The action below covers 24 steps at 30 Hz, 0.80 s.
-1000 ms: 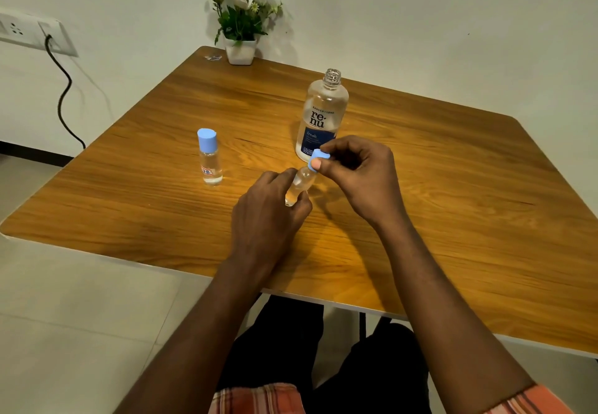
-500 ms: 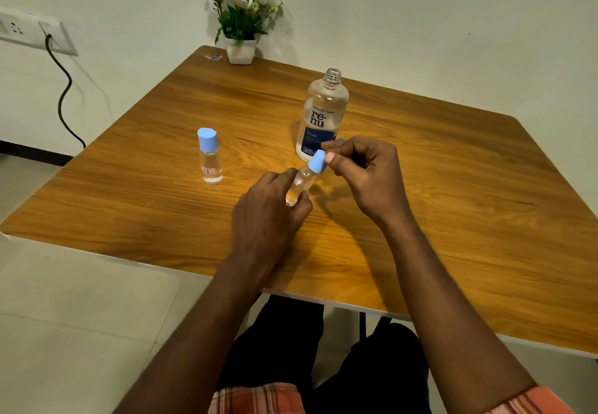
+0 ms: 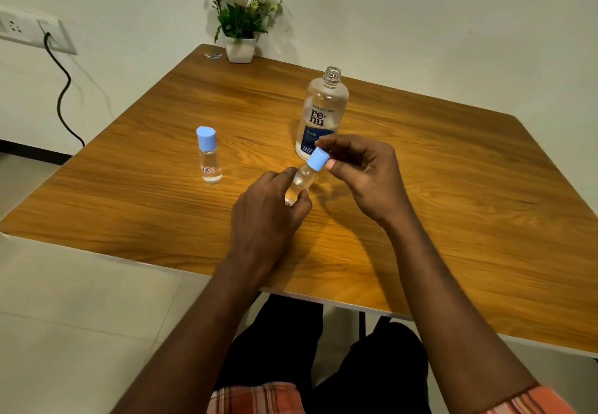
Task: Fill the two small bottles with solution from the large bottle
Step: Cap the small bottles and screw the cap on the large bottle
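Caller: Table point(image 3: 453, 219), wooden, wide across the shot. On it, just beyond the hands, the Renu solution bottle point(image 3: 323, 112) stands upright with its threaded neck uncapped.

Analyst: Potted white flowers point(image 3: 240, 48) sit at the far corner by the wall, well apart from the action.

Caller: Down to the hands! Left hand point(image 3: 265, 216) has thumb and fingers curled round the lower body of a small clear bottle point(image 3: 301, 183), which is tilted with its top leaning right, just in front of the big one.

Analyst: Its base is hidden behind that hand. Right hand point(image 3: 365, 174) pinches the blue cap point(image 3: 317, 160) between thumb and fingertips. The cap sits over the neck; screwed tight or loose, I cannot tell.

Caller: And the second small bottle point(image 3: 209, 161)?

Analyst: Upright on the table off to the left, well apart from both hands, clear liquid inside, small label low down, second cap point(image 3: 205, 138) on top.
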Each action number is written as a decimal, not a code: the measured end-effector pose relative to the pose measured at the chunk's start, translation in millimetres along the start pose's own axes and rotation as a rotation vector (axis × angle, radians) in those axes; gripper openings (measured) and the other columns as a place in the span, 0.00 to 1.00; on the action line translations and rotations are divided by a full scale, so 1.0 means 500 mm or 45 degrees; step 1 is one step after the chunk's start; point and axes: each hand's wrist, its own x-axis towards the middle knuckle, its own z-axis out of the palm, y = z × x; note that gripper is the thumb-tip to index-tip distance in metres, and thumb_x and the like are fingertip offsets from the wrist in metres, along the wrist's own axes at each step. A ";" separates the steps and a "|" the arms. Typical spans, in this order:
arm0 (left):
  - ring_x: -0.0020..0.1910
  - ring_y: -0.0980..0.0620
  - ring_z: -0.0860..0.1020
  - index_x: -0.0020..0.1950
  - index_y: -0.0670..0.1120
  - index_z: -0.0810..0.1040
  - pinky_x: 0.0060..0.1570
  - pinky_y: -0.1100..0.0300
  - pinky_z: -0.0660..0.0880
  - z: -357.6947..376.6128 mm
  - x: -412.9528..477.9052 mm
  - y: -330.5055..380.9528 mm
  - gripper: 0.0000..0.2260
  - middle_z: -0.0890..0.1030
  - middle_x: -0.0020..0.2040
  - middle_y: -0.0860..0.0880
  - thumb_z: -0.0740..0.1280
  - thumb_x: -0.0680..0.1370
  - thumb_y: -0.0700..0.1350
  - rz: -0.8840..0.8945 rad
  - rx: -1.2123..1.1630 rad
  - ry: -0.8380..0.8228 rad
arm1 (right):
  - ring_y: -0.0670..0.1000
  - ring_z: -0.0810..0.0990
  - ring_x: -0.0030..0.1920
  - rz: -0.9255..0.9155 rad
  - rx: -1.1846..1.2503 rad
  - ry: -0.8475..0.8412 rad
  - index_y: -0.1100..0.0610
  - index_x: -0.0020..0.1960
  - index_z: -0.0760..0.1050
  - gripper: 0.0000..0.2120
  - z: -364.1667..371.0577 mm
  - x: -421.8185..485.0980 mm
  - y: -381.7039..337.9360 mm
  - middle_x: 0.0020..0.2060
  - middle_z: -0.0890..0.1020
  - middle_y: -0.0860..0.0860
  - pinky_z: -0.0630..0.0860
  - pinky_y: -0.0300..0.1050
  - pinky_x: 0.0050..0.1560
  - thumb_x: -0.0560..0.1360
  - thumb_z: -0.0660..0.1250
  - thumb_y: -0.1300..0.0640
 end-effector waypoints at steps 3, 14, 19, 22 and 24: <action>0.38 0.48 0.77 0.63 0.48 0.77 0.33 0.53 0.74 -0.001 0.000 0.000 0.18 0.79 0.43 0.48 0.66 0.75 0.51 0.003 -0.014 0.005 | 0.45 0.83 0.50 0.013 -0.005 0.024 0.58 0.53 0.82 0.10 0.006 0.000 -0.002 0.48 0.84 0.49 0.79 0.39 0.50 0.72 0.73 0.65; 0.37 0.49 0.76 0.62 0.47 0.77 0.32 0.56 0.71 0.000 0.001 -0.001 0.17 0.78 0.41 0.48 0.68 0.75 0.49 0.005 0.010 0.001 | 0.47 0.83 0.49 0.019 0.021 0.052 0.57 0.52 0.81 0.09 0.007 -0.001 0.001 0.47 0.84 0.49 0.80 0.43 0.50 0.73 0.71 0.65; 0.36 0.50 0.75 0.62 0.48 0.78 0.32 0.58 0.69 0.001 0.001 -0.001 0.16 0.78 0.41 0.48 0.68 0.75 0.49 0.022 0.017 0.004 | 0.48 0.80 0.42 0.019 0.006 0.096 0.55 0.52 0.79 0.10 0.014 -0.002 0.004 0.43 0.82 0.53 0.78 0.44 0.44 0.72 0.74 0.57; 0.37 0.49 0.76 0.62 0.48 0.78 0.32 0.57 0.71 0.001 0.000 0.000 0.17 0.79 0.42 0.48 0.68 0.75 0.49 0.006 0.013 0.007 | 0.46 0.80 0.45 -0.014 0.059 0.082 0.57 0.55 0.77 0.12 0.010 -0.001 -0.002 0.49 0.82 0.54 0.78 0.38 0.46 0.73 0.70 0.65; 0.37 0.50 0.76 0.62 0.48 0.77 0.32 0.57 0.71 0.001 0.000 -0.001 0.17 0.79 0.42 0.49 0.68 0.75 0.49 0.007 0.012 0.010 | 0.45 0.81 0.46 -0.004 0.051 0.051 0.57 0.54 0.77 0.15 0.010 -0.001 -0.006 0.49 0.83 0.51 0.78 0.38 0.48 0.71 0.69 0.71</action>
